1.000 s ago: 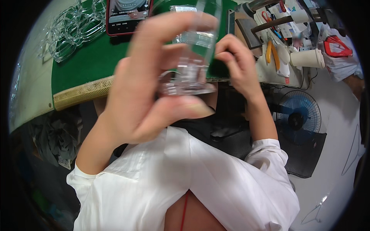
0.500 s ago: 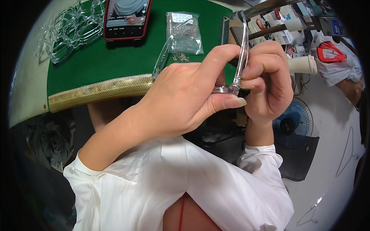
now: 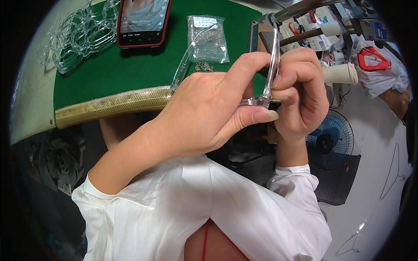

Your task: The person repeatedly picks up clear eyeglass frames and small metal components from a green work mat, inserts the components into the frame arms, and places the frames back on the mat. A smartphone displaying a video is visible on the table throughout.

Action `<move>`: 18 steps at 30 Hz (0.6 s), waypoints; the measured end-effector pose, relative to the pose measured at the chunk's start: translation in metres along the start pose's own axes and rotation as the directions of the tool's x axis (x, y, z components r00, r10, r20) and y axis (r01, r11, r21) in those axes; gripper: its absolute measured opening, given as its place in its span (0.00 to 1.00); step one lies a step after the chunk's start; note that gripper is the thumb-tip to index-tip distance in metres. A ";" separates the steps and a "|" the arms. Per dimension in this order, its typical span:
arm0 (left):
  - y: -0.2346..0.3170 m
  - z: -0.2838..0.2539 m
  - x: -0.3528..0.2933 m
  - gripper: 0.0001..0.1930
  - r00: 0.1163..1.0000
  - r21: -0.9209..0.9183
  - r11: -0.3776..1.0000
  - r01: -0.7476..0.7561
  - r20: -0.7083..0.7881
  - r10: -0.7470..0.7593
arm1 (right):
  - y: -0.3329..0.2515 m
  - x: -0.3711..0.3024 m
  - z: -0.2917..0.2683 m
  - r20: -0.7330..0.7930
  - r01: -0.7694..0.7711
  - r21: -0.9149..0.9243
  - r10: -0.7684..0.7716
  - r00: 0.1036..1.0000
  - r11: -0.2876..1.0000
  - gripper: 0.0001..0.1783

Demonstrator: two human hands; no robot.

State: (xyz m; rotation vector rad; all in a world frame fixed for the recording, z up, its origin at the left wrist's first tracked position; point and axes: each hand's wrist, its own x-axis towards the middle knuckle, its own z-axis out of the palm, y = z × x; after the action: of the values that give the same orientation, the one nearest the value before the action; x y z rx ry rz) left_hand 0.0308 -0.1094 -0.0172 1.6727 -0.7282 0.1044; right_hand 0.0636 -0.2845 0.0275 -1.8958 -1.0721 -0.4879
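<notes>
A clear eyeglass frame [image 3: 272,65] is held up between my two hands, just past the table's padded edge. My left hand [image 3: 213,102] grips its front near the hinge, thumb below and fingers above; most of the front is hidden behind that hand. One temple arm rises on the right, the other stands out beyond my left wrist. With fingers curled in, my right hand [image 3: 302,89] pinches at the hinge end of the right temple arm. Whether a tiny part sits between those fingertips cannot be made out.
Small metal screws [image 3: 203,67] lie loose beside a clear plastic bag [image 3: 208,39] of more small parts on the green tabletop [image 3: 93,78]. A phone [image 3: 142,21] stands behind, left of it a heap of clear frames [image 3: 80,37]. A metal tool stand [image 3: 305,35] rises at right; a fan [image 3: 333,135] is below.
The picture on the phone screen is different. Both hands and the eyeglass frame stay almost in place, with only a very slight shift of my right hand.
</notes>
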 end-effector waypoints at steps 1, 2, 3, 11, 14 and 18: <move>0.000 0.001 0.000 0.33 1.000 0.008 1.000 -0.012 -0.014 0.012 | 0.000 0.000 0.000 -0.004 0.008 -0.002 -0.008 1.000 1.000 0.09; 0.000 0.001 0.000 0.33 1.000 0.022 1.000 -0.014 -0.012 0.015 | 0.000 0.001 0.001 -0.008 0.015 -0.005 -0.015 1.000 1.000 0.09; 0.000 0.000 0.000 0.33 1.000 0.037 0.999 -0.017 -0.011 0.017 | 0.001 0.001 0.001 -0.013 0.021 -0.008 -0.021 1.000 1.000 0.09; 0.004 -0.001 0.002 0.32 0.999 0.026 0.999 0.037 0.028 -0.038 | 0.006 0.002 0.003 -0.015 0.179 -0.127 -0.182 0.983 0.976 0.09; 0.005 0.000 0.002 0.32 0.999 0.011 0.999 0.035 0.026 -0.036 | 0.007 0.000 0.005 -0.051 0.165 -0.090 -0.170 0.984 0.982 0.10; 0.005 0.001 0.003 0.33 0.999 -0.066 0.997 0.044 0.021 -0.043 | 0.009 0.000 0.001 -0.045 0.147 -0.024 -0.148 0.988 0.989 0.11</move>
State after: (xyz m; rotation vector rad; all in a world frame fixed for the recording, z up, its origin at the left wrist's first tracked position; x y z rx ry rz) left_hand 0.0302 -0.1122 -0.0121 1.6276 -0.7020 0.0327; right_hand 0.0710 -0.2861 0.0226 -1.8224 -1.1856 -0.6262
